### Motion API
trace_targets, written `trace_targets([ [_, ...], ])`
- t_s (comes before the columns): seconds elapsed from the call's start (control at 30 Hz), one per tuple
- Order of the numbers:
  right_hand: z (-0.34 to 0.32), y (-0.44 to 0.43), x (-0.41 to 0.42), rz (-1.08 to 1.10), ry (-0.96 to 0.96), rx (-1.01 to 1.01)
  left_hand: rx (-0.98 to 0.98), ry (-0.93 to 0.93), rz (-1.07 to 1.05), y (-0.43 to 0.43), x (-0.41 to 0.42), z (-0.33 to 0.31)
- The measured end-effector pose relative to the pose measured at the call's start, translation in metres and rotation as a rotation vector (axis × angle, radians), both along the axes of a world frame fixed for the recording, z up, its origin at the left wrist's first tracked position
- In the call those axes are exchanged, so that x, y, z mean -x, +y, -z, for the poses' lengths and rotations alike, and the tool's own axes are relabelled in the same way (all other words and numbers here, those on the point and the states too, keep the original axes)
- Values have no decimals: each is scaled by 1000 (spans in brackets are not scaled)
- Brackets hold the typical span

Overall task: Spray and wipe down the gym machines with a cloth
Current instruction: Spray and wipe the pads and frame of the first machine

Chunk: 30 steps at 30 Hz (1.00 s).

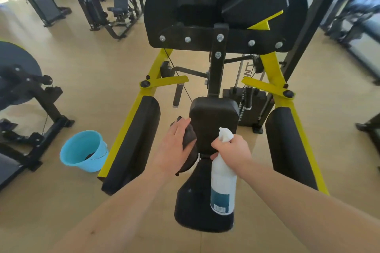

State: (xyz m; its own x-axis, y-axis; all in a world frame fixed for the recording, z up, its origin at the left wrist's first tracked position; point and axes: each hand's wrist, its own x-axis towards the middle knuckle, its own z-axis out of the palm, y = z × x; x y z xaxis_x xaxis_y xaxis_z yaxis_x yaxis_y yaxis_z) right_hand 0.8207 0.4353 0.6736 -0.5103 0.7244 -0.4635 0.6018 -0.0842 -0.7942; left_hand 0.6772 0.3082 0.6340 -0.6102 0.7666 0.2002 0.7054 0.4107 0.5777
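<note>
A black and yellow gym machine [218,63] stands in front of me, with a small black back pad [213,113] and a black seat [195,201] below it. My left hand [174,148] presses a dark cloth [189,135] against the left edge of the back pad, fingers fairly straight over it. My right hand [232,148] grips the neck of a white spray bottle [223,183] with a teal label, which hangs down in front of the seat, nozzle pointing toward the pad.
A light blue bucket [72,150] with something dark inside stands on the tan floor to the left. Long black arm pads [133,141] flank the seat on both sides. Another black machine [24,92] is at the far left, more machines behind.
</note>
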Motion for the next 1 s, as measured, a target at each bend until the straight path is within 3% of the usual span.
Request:
trace_targets([
  [0.1, -4, 4, -16, 38, 52, 18, 4, 26, -24, 0, -14, -5],
  [0.23, -6, 8, -44, 36, -50, -37, 60, 18, -23, -2, -36, -8],
  [0.57, 1, -33, -42, -250, -115, -102, 37, 71, -82, -37, -45, -6],
  [0.8, 17, -57, -11, -235, -164, -118, -20, 16, -73, -49, -10, -4],
  [1.0, 31, -54, -16, -78, -303, -122, 11, 14, 45, -38, 8, 10],
])
